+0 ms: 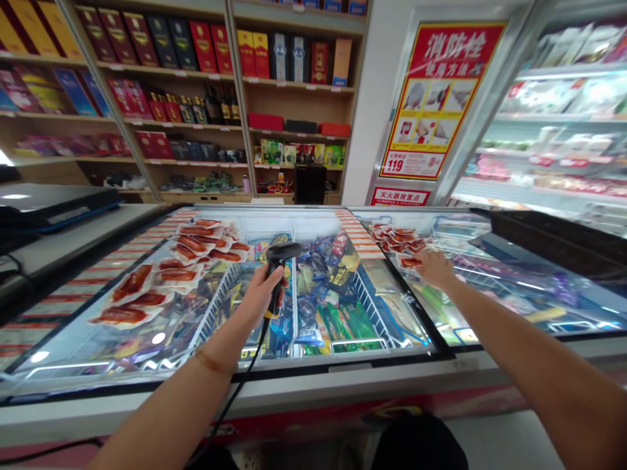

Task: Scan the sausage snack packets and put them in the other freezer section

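Observation:
My left hand [262, 294] is wrapped round the handle of a black handheld barcode scanner [287, 250], raised over the chest freezer's glass top. A black cable [249, 373] runs down from its grip past my forearm. My right hand [435, 267] reaches out to the right, its fingertips closed on the edge of a clear packet of reddish-brown meat [407, 262]. Just behind that packet lies a pile of similar meat packets [396, 237] on the glass. More such packets [179, 274] are spread on the glass to the left.
Frozen goods in white wire baskets [365, 300] show through the freezer's glass. A dark frame [416, 307] divides the two freezer tops. At the right stands a long black object [553, 245]; at the left, a dark flat device [59, 205]. Shelves of boxes [196, 49] line the back.

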A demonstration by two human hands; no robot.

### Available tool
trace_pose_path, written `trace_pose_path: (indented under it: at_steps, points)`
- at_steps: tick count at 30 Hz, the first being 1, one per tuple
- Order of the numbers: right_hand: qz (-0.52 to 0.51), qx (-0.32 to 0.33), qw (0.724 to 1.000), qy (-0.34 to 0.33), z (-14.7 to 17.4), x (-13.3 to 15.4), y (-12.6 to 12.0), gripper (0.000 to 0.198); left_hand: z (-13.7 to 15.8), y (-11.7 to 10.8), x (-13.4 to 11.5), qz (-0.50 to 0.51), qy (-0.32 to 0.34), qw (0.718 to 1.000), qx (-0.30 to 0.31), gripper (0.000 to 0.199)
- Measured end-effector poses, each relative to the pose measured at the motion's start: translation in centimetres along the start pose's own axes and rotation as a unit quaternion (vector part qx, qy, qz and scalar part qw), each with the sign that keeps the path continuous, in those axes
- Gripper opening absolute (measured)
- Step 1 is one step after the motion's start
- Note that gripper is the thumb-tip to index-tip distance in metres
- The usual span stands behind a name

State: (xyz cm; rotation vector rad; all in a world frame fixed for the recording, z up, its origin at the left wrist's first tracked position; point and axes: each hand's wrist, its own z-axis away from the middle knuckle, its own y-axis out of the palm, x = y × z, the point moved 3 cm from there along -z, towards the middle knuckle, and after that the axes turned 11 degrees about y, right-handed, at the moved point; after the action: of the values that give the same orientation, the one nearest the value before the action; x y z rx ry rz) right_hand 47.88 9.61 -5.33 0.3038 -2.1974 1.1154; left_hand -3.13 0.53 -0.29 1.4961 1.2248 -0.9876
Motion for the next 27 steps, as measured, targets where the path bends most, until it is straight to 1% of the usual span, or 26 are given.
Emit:
trace_pose_path:
  at_steps: [2,4,6,8,10,12,14,16,18,21,24,27]
  points:
    - [0.018,-0.004,1.000,-0.012,0.5,1.6,0.1,0.024,0.1,0.2,-0.1,-0.007,0.004,1.000,0.012,0.050]
    - [-0.002,0.001,0.998,-0.056,1.1,4.0,0.8,0.021,0.3,0.3,-0.3,-0.014,0.015,1.000,0.023,0.048]
    - [-0.041,0.035,0.993,-0.108,1.8,7.2,2.3,0.021,0.5,0.3,-0.6,-0.020,0.029,0.999,0.026,0.046]
    - [-0.068,0.084,0.982,-0.154,2.8,11.3,4.6,0.024,0.5,0.1,-0.9,-0.022,0.038,0.999,0.022,0.046]
    - [-0.087,0.151,0.963,-0.207,4.3,16.2,7.4,0.029,0.4,-0.2,-0.9,-0.022,0.041,0.999,0.022,0.046]
    - [-0.085,0.176,0.951,-0.240,6.1,21.1,10.2,0.029,0.1,-0.7,-0.6,-0.023,0.041,0.999,0.024,0.047]
    - [-0.077,0.172,0.954,-0.235,7.8,25.1,12.9,0.028,-0.2,-1.1,-0.1,-0.020,0.034,0.999,0.021,0.048]
    - [-0.059,0.170,0.961,-0.212,9.4,27.6,15.1,0.028,-0.4,-1.5,0.3,-0.014,0.028,0.999,0.006,0.049]
    - [-0.032,0.186,0.961,-0.201,10.5,28.6,16.8,0.028,-0.6,-1.8,0.5,-0.013,0.025,1.000,-0.009,0.051]
    - [-0.015,0.216,0.951,-0.219,11.0,28.2,17.8,0.035,-0.7,-1.9,0.7,-0.017,0.021,1.000,-0.013,0.053]
    - [-0.026,0.221,0.947,-0.230,10.8,27.4,17.4,0.044,-0.7,-1.8,0.8,-0.022,0.017,1.000,-0.012,0.052]
    - [-0.026,0.199,0.954,-0.223,10.8,27.5,16.5,0.042,-0.8,-1.9,1.1,-0.041,0.019,0.999,0.000,0.050]
